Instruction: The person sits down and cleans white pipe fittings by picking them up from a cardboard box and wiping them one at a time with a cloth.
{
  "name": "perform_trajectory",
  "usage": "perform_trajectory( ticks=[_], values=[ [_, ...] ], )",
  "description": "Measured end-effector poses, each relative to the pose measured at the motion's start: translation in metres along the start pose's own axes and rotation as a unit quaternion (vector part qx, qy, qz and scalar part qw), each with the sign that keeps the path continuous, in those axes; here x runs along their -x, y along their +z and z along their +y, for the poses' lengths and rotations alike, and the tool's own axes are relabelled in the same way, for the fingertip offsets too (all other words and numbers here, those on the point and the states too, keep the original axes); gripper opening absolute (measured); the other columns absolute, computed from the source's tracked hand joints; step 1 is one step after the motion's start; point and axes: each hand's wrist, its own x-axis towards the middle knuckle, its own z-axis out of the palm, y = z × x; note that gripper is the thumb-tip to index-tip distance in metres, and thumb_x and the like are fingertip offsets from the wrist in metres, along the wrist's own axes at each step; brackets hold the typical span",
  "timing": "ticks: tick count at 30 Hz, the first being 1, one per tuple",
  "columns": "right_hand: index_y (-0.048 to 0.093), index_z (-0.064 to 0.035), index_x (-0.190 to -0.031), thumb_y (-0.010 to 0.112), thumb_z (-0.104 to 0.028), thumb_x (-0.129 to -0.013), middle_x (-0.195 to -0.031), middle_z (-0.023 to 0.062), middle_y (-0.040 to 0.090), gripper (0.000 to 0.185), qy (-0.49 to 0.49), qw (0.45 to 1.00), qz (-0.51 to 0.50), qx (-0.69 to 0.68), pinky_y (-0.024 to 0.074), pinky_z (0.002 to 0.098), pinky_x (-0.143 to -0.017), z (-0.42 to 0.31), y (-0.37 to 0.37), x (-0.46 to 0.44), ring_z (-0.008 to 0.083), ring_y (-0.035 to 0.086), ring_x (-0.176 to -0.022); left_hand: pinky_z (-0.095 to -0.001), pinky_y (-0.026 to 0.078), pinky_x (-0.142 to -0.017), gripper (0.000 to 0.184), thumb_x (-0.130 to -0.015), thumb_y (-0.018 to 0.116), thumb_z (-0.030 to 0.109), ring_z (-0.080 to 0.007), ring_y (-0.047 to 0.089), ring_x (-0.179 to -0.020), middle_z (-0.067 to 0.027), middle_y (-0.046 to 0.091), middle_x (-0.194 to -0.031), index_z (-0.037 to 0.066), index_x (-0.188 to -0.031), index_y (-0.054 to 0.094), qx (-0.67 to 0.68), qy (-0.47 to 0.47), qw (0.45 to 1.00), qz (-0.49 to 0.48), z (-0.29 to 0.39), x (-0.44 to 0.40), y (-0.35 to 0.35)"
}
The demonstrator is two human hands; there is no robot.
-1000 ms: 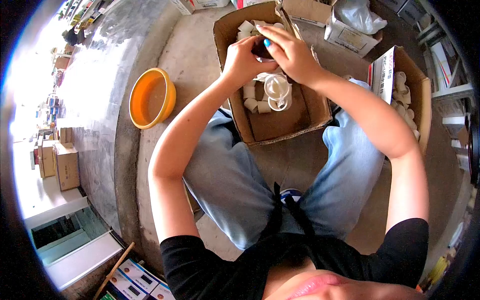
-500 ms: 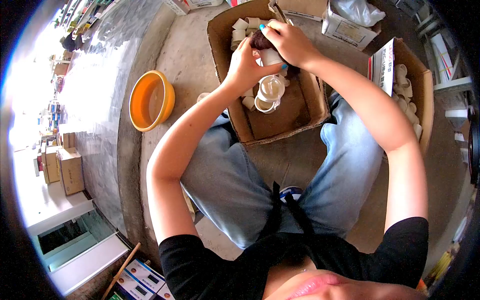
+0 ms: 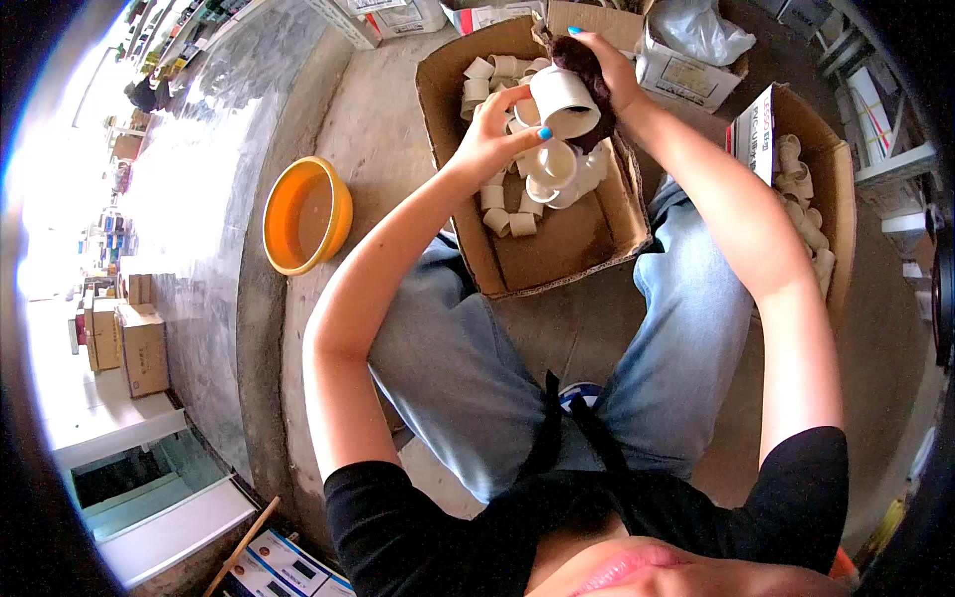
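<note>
Above an open cardboard box point(image 3: 557, 261), my left hand point(image 3: 489, 134) grips a white pipe fitting point(image 3: 563, 101) between thumb and fingers. My right hand point(image 3: 609, 72) holds a dark brown cloth point(image 3: 587, 78) against the far right side of that fitting. Just below, larger white fittings point(image 3: 553, 165) rest in the box, partly overlapping each other. Several smaller white fittings point(image 3: 494, 197) lie along the box's left side and far end.
An orange basin point(image 3: 308, 215) stands on the floor at the left. Another cardboard box point(image 3: 842, 199) with white fittings is at the right. Farther back, a box point(image 3: 686, 80) holds a clear plastic bag point(image 3: 701, 38). Shelves line the right edge.
The white fitting, earlier mostly covered by the hands, now shows between them. My right hand has moved right and away with the cloth. The view has shifted slightly.
</note>
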Motion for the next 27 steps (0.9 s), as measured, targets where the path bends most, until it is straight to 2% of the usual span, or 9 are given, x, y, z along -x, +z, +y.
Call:
perform_trajectory(
  ticks=[3,9,10,12,13,16,20,24,27],
  values=[
    [0.056,-0.0011,-0.099,0.038,-0.022,-0.09,-0.094,0.0085,0.06,0.029,0.026,0.998,-0.01,-0.064,0.0412,0.0291,-0.08,-0.003,0.002,0.008,0.0159,0.054,-0.086,-0.0374,0.029,-0.098,0.068,-0.066,0.075,0.032,-0.0272,0.037,-0.116,-0.0113,0.048,-0.118,0.004,-0.12,0.045,-0.066,0.055,0.996,0.023,0.009,0.003,0.001],
    [0.055,0.0002,-0.097,0.035,-0.023,-0.091,-0.094,0.0143,0.06,0.031,-0.031,0.998,0.043,0.025,0.0411,0.0342,-0.08,-0.002,0.018,0.017,0.0208,0.056,-0.085,-0.0365,0.041,-0.085,0.054,-0.063,0.076,0.028,-0.0284,0.054,-0.092,-0.0138,0.058,-0.094,0.002,-0.105,0.055,-0.07,0.12,0.979,0.146,0.014,0.006,0.012],
    [0.054,0.0006,-0.097,0.034,-0.023,-0.091,-0.093,0.0158,0.06,0.032,-0.087,0.99,0.044,0.106,0.0409,0.035,-0.08,-0.005,0.019,0.019,0.023,0.056,-0.084,-0.0363,0.042,-0.083,0.053,-0.062,0.077,0.028,-0.0286,0.055,-0.091,-0.0139,0.058,-0.094,0.0,-0.102,0.056,-0.097,0.122,0.975,0.155,0.013,0.004,0.009],
    [0.053,0.0015,-0.096,0.032,-0.024,-0.092,-0.091,0.019,0.059,0.034,-0.195,0.945,0.044,0.26,0.0405,0.0367,-0.079,-0.01,0.024,0.026,0.0274,0.056,-0.084,-0.0289,0.041,-0.085,0.042,-0.07,0.071,0.012,-0.0158,0.053,-0.095,-0.0087,0.058,-0.1,0.0,-0.107,0.053,-0.135,0.134,0.974,0.126,0.015,0.005,0.0],
    [0.052,0.0017,-0.095,0.033,-0.025,-0.091,-0.086,0.0216,0.057,0.033,-0.187,0.947,0.021,0.258,0.0417,0.0383,-0.076,-0.009,0.025,0.023,0.0337,0.056,-0.082,-0.0287,0.042,-0.084,0.042,-0.068,0.071,0.012,-0.0162,0.054,-0.093,-0.0086,0.058,-0.097,-0.001,-0.105,0.055,-0.088,0.135,0.977,0.137,0.02,0.005,0.0],
    [0.052,0.0013,-0.093,0.038,-0.025,-0.09,-0.082,0.0206,0.058,0.03,-0.153,0.948,0.049,0.276,0.0428,0.0394,-0.072,-0.023,0.042,0.037,0.0353,0.056,-0.079,-0.0315,0.044,-0.077,0.049,-0.06,0.075,0.023,-0.0243,0.057,-0.083,-0.0127,0.058,-0.089,-0.001,-0.1,0.057,-0.118,0.149,0.97,0.151,0.016,-0.001,-0.008],
    [0.051,-0.0005,-0.092,0.044,-0.019,-0.087,-0.083,0.0185,0.056,0.02,-0.266,0.882,-0.015,0.389,0.0427,0.0413,-0.072,-0.025,0.057,0.045,0.0347,0.055,-0.08,-0.037,0.045,-0.077,0.048,-0.056,0.075,0.023,-0.0292,0.056,-0.084,-0.0131,0.057,-0.087,-0.001,-0.093,0.057,-0.265,0.184,0.94,0.109,0.03,0.002,-0.01],
    [0.051,-0.0001,-0.092,0.046,-0.021,-0.086,-0.086,0.02,0.057,0.022,-0.234,0.883,0.014,0.406,0.0423,0.0437,-0.075,-0.014,0.066,0.048,0.0369,0.054,-0.082,-0.0388,0.045,-0.078,0.051,-0.053,0.076,0.029,-0.0314,0.055,-0.085,-0.0139,0.057,-0.085,0.0,-0.091,0.056,-0.246,0.116,0.955,0.122,0.028,0.004,0.002],
    [0.056,-0.0012,-0.093,0.05,-0.027,-0.084,-0.083,0.0197,0.06,0.028,-0.117,0.935,0.033,0.334,0.0453,0.0399,-0.073,-0.016,0.063,0.039,0.0348,0.058,-0.081,-0.0392,0.047,-0.072,0.048,-0.052,0.074,0.031,-0.0316,0.057,-0.079,-0.0146,0.057,-0.081,-0.001,-0.082,0.058,-0.274,0.095,0.949,0.125,0.038,0.003,-0.002]
  ],
)
